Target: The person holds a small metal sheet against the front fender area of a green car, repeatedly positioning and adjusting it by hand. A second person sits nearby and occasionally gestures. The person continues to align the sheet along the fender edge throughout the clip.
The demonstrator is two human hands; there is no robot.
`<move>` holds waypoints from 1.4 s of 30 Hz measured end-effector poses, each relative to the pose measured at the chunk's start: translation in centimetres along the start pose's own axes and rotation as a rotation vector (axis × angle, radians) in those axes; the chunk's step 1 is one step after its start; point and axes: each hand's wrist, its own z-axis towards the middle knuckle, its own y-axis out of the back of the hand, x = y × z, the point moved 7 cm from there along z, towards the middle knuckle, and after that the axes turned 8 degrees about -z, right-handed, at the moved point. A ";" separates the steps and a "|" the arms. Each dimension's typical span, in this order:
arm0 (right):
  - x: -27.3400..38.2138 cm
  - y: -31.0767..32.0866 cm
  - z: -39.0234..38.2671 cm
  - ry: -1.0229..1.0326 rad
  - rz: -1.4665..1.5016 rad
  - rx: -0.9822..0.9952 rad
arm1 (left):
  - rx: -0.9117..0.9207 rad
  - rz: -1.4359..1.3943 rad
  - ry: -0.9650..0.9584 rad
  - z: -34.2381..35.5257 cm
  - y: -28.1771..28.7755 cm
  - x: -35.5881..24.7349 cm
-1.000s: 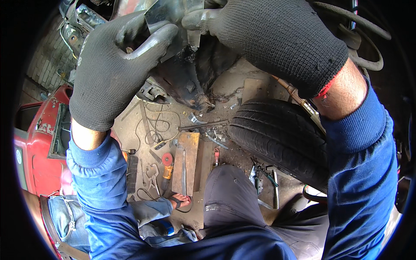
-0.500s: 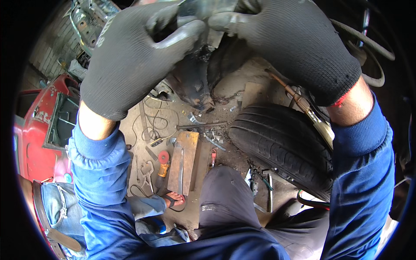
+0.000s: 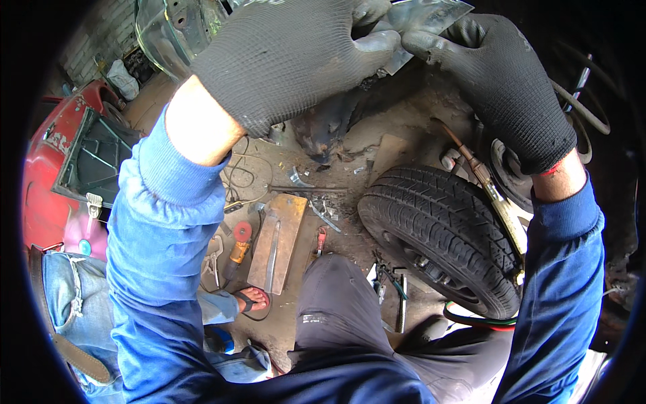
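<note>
While a red car door (image 3: 64,158) lies far left beside another person's jeans-clad leg (image 3: 70,306), the floor (image 3: 350,138) nearer the middle carries an angle grinder (image 3: 237,248) with a red disc, locking pliers (image 3: 212,259) and a rusty steel plate (image 3: 276,239). Up top, the left hand (image 3: 289,57) — gloved in dark knit — is closed on the left edge of a sheet-metal piece (image 3: 420,20), thumb pressed against it. That piece is thin, grey and shiny with a bent, uneven edge, held high above the floor between both hands. Its right edge is pinched by the gloved right hand (image 3: 501,87). Below lies a black tyre (image 3: 437,229), with a brass cutting torch (image 3: 488,192) resting across it.
</note>
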 end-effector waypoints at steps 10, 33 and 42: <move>1.0 -0.4 -3.0 0.097 0.145 -0.176 | 0.152 -0.109 0.057 1.0 0.4 1.2; -4.6 -0.8 -28.0 -0.164 -0.567 -0.160 | 0.055 0.049 0.069 0.6 -0.2 1.7; -4.9 0.7 -29.3 -0.054 -0.391 -0.198 | 0.099 0.165 0.173 0.4 0.1 1.9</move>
